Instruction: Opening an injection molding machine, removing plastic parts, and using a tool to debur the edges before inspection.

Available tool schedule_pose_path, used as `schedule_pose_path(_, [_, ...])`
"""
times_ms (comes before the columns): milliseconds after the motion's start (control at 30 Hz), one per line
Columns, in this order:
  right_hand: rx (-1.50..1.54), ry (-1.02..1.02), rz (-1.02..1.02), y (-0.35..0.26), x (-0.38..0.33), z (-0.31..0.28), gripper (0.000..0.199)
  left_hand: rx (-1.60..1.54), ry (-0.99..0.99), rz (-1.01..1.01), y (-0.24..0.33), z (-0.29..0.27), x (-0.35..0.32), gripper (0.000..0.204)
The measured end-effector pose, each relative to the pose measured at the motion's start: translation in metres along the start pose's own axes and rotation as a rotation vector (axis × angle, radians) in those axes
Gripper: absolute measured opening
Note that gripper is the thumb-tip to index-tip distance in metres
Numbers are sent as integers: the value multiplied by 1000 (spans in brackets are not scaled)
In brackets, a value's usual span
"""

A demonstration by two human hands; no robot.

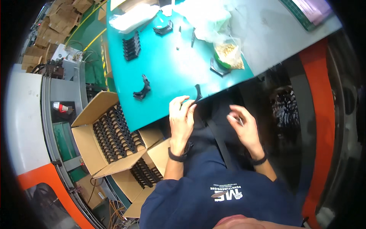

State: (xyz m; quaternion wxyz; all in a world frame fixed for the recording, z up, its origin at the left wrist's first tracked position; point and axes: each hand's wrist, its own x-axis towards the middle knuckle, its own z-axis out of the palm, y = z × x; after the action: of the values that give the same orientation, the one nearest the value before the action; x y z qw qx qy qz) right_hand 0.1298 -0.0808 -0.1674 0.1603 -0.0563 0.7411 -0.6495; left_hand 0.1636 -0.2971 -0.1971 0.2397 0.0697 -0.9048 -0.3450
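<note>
Pinching a black plastic part (198, 92) at the teal table (164, 72) edge, the left hand (182, 118) sits mid-frame. Right hand (244, 124), just right, grips a small thin object, too small to identify. Open cardboard boxes (110, 133) of black parts fill the lower left.

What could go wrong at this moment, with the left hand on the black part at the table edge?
The black part sits right at the edge of the teal table, pinched by the left hand; it could slip off toward the lap or floor. The right hand holds something small and thin, too blurred to identify, over the dark gap below, where it might be lost. The open bag of small pieces also lies near the edge and could spill.
</note>
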Motion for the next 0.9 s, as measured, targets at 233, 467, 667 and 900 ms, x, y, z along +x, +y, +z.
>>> schedule_pose_path(233, [323,-225,67,-37,-16,16,53,28,-122,152,77,-50,-19,21])
schedule_pose_path(467, [421,-329,216,-51,-31,18,33,80,-91,179,90,-70,-37,24])
schedule_pose_path(667, [524,-367,268,-57,-35,16,19,-412,10,-127,98,-70,-53,62])
schedule_pose_path(900, [535,-420,326,-54,-37,16,17,-1081,-57,-476,90,-68,-63,58])
